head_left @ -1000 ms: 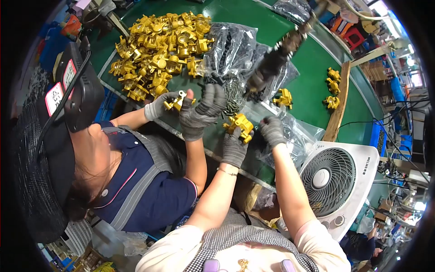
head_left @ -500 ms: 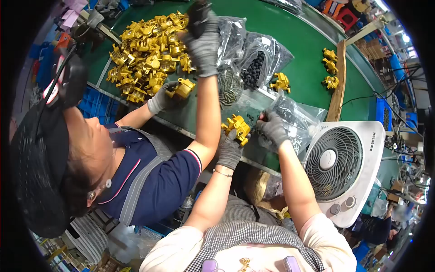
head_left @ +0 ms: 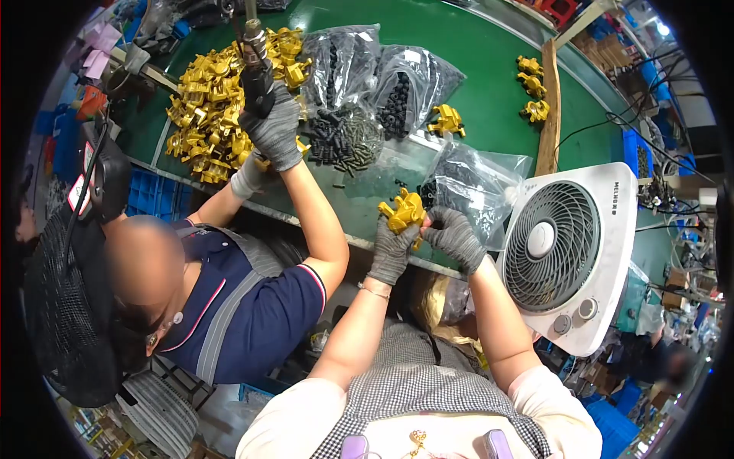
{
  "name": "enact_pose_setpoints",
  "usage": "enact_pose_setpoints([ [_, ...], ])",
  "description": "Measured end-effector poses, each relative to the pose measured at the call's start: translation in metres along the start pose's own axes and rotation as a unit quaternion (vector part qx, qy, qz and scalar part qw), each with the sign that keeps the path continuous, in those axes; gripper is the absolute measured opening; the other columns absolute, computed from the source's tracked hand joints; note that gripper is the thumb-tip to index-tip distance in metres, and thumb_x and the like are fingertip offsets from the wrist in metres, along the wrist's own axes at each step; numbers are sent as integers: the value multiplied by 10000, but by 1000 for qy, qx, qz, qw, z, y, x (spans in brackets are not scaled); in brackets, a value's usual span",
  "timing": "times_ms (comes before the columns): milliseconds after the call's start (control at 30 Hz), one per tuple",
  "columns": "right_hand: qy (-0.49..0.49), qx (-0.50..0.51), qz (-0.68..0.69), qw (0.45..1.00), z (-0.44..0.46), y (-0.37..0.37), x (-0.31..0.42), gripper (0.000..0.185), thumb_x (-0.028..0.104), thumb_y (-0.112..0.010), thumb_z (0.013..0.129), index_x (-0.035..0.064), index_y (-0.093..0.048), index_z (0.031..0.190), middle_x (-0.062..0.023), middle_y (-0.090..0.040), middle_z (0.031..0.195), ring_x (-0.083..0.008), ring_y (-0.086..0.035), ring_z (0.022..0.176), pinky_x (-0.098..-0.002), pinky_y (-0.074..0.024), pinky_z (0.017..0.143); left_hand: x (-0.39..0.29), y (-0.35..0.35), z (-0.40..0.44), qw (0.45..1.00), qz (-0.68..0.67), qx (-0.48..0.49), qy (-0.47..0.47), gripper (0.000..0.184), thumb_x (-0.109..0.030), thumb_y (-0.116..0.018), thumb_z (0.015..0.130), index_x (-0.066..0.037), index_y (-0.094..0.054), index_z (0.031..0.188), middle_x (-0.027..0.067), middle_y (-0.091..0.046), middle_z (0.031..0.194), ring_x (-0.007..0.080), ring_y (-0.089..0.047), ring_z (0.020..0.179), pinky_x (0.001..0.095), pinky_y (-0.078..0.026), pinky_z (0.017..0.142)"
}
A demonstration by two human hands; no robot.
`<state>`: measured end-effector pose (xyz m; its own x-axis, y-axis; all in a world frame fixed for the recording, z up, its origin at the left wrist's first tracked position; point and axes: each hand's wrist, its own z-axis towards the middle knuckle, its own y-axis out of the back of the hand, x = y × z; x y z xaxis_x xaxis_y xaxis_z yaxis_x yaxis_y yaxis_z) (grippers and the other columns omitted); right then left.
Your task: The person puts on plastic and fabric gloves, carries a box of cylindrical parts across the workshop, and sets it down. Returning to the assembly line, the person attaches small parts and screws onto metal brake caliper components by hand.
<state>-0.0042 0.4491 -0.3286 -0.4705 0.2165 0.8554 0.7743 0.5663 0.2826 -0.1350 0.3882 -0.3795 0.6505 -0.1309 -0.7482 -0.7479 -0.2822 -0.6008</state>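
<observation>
My left hand [head_left: 391, 251], in a grey glove, is closed around a yellow metal brake caliper [head_left: 403, 211] and holds it up over the table's near edge. My gloved right hand [head_left: 456, 239] is at the caliper's right side, thumb and fingers pinched together against it. Whatever sits between those fingertips is too small or hidden to make out. Just behind the caliper, a few small black pieces [head_left: 401, 183] lie on the table. Beside them is a clear plastic bag [head_left: 478, 187] with dark contents.
A co-worker at left holds a power driver [head_left: 258, 73] over a heap of yellow calipers [head_left: 206, 107]. Bags of black parts [head_left: 395, 103] and loose metal pins [head_left: 358, 141] lie mid-table. More calipers [head_left: 533, 88] line a wooden strip [head_left: 549, 115]. A white fan [head_left: 569, 252] stands right.
My right hand has moved left from the small black pieces to the caliper. The caliper has turned in my left hand. The co-worker's driver hand has come down over the heap.
</observation>
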Motion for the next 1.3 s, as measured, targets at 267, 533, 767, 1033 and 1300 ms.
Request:
enact_pose_setpoints([
  [267, 68, -156, 1, 985, -15, -12, -19, 142, 36, -650, 673, 29, -522, 733, -16, -520, 639, -95, -462, 599, -263, -431, 568, 8, -14, -7, 995, -101, -11, -19, 458, -129, -708, 751, -18, -503, 1145, 60, -589, 1052, 164, -586, 942, 293, -479, 825],
  [533, -80, -1, 299, 951, -21, -2, -10, 226, 109, -685, 776, -8, -623, 959, -33, -644, 773, -79, -550, 675, -230, -467, 624, 5, -2, -19, 994, -103, -11, 22, 437, -182, -636, 835, -38, -458, 1207, 65, -571, 1065, 171, -579, 940, 282, -485, 808],
  [767, 98, -23, -102, 990, -26, 6, -5, 115, 93, -685, 730, 55, -671, 838, -93, -660, 746, -204, -623, 656, -296, -503, 633, 2, -19, -25, 999, -30, 15, -12, 367, -174, -628, 826, -57, -468, 1135, 25, -553, 966, 106, -554, 823, 233, -477, 697],
  [1033, 280, -7, -253, 926, 76, 2, 50, 109, 75, -620, 762, 65, -659, 864, -151, -628, 863, -326, -602, 822, -378, -476, 707, 47, -2, -43, 922, 386, -35, -11, 442, -68, -699, 672, -32, -523, 1076, 121, -607, 954, 230, -589, 893, 325, -475, 763],
  [1300, 324, -32, -565, 758, 229, -96, 47, 260, 111, -531, 743, 81, -626, 983, -150, -610, 1016, -286, -582, 973, -384, -467, 845, 30, 6, -46, 749, 636, -5, -186, 308, -65, -609, 648, -23, -600, 953, 169, -600, 949, 322, -564, 922, 429, -434, 845],
])
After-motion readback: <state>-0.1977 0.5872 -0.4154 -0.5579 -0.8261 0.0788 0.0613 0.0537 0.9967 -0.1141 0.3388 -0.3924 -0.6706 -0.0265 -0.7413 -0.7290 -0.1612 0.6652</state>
